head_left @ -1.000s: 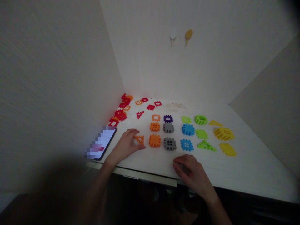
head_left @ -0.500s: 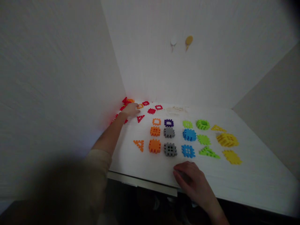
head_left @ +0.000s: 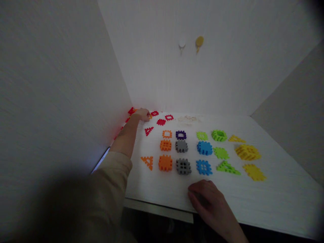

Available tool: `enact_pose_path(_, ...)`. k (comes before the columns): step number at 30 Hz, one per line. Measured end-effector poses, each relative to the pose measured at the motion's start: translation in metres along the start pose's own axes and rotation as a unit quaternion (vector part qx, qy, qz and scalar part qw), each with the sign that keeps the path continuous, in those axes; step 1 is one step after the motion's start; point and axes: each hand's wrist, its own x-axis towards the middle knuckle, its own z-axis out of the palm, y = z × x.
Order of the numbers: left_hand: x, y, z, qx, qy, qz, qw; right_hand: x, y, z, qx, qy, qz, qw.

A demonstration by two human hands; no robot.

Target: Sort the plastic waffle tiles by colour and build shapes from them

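Far to the left, my left hand is closed with its fingertips on an orange toothed building tile, mostly hidden by the fingers and seen nearly edge-on. Red tiles lie around it: a window tile, a solid square, an open frame and a triangle. My right hand rests near the front edge, thumb and fingers curled together with nothing visible in them. The blue window tile and grey window tile are closest to it.
Sorted by colour stand orange stacks, a purple frame, a blue stack, green pieces and yellow pieces. White walls enclose the table. A lit screen lies beside my left sleeve. Two hooks hang behind.
My left fingers have closed on the orange tile, which was lying flat under them and is now tilted. The right hand stays near the edge, still curled. The view has shifted slightly.
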Motion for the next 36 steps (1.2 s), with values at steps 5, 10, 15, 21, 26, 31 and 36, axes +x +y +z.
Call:
enact_pose_path(5, -0.014, 0.005, -0.007, -0.04, 0.038, 0.023, 0.998, 0.0, 0.002, -0.002, 0.005, -0.01, 0.009, 1.0)
enact_pose_path(10, -0.052, 0.014, -0.018, -0.103, 0.071, 0.053, 0.991, 0.002, 0.004, -0.002, 0.02, -0.007, 0.009, 1.0)
enact_pose_path(15, -0.108, 0.03, -0.021, -0.255, 0.117, 0.079, 0.956, 0.0, -0.001, -0.009, 0.064, 0.001, 0.025, 0.998)
enact_pose_path(21, -0.167, 0.066, -0.01, -0.395, 0.147, 0.105, 0.901, 0.053, -0.02, -0.031, 0.116, 0.063, 0.061, 0.989)
enact_pose_path(26, -0.197, 0.098, -0.004, -0.516, 0.121, 0.128, 0.838, 0.145, -0.024, -0.018, 0.295, 0.043, 0.086, 0.951)
enact_pose_path(31, -0.205, 0.106, 0.0, -0.615, 0.08, 0.142, 0.772, 0.187, -0.021, 0.008, 0.354, -0.021, 0.114, 0.928)
enact_pose_path(36, -0.201, 0.114, 0.018, -0.724, 0.097, 0.039, 0.682, 0.192, -0.016, 0.02, 0.311, 0.041, 0.083, 0.946)
